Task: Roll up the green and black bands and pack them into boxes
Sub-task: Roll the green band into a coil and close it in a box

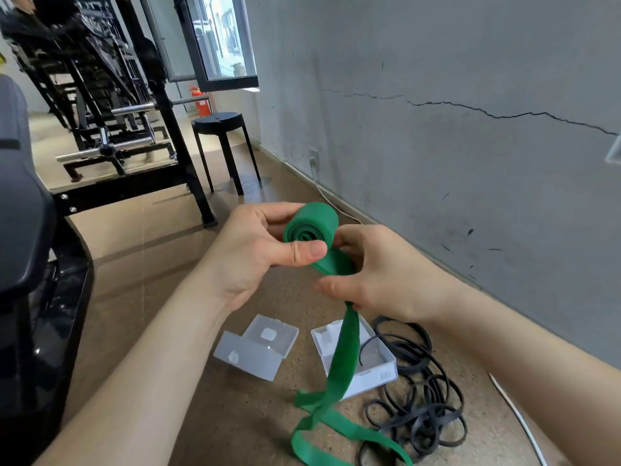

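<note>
Left hand [250, 253] pinched the rolled green band [311, 230]; right hand [373, 274] gripped its loose tail above the floor [161, 264].

The band roll [311, 227] is held above the floor [161, 264] between the left hand [255, 253] and the right hand [379, 274]. Its loose tail [342, 358] is passed down through the right hand, across the right box [376, 378], onto the floor in front. The left box [248, 354] is set near, to the left. A heap of thin band [420, 398] is spread right of the right box, one strand laid inside. A wall [470, 129] is found on the right, a cable [517, 419] near its foot; well behind, a stool [220, 121] is placed, a rack [134, 129] to its left
</note>
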`<state>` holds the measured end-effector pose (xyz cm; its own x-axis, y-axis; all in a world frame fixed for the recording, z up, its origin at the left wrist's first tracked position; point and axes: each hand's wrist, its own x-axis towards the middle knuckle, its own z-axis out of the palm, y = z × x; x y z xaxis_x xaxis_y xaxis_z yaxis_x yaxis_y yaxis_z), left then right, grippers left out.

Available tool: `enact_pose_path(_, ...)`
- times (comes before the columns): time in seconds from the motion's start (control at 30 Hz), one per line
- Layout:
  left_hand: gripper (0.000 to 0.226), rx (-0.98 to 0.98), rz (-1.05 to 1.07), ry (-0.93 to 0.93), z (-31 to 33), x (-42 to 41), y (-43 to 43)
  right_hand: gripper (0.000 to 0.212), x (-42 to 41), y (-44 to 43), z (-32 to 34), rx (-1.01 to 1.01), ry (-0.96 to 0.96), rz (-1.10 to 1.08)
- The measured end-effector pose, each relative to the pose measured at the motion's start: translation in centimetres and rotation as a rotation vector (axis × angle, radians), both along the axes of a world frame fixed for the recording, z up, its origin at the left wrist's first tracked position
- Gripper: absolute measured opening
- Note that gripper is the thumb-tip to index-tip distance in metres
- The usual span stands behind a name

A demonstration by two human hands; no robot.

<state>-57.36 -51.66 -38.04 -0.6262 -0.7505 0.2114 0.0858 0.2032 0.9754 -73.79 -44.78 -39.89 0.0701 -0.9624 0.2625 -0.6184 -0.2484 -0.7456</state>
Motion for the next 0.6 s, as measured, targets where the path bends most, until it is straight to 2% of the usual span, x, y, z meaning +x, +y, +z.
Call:
enact_pose_path(0.13,0.043,0.017,0.018,-0.041,0.2,-0.1,0.5,0.023,-0.2,0.4,0.1,-0.082,0.292,-0.076)
enact_pose_path(0.23,0.053,-0.060,0.066,-0.088,0.4,-0.3,0.5,0.018,-0.7,0.5,0.4,-0.109,0.342,-0.080)
enact_pose_path(0.3,0.056,-0.145,0.099,-0.157,0.5,-0.3,0.4,0.016,-1.3,0.5,0.6,-0.084,0.264,-0.054)
enact_pose_path(0.37,0.055,-0.241,0.126,-0.248,0.7,-0.2,0.5,0.017,-2.0,0.7,1.0,0.001,0.105,0.020)
enact_pose_path(0.43,0.054,-0.388,0.179,-0.382,1.0,-0.2,0.6,0.037,-2.5,0.8,1.4,0.105,-0.058,0.114)
enact_pose_path(0.5,0.049,-0.540,0.202,-0.532,1.1,-0.6,0.9,0.058,-2.4,0.9,1.3,0.182,-0.190,0.091)
enact_pose_path(0.6,0.044,-0.723,0.204,-0.708,0.8,-1.3,1.4,0.063,-1.6,0.6,0.8,0.177,-0.253,-0.014)
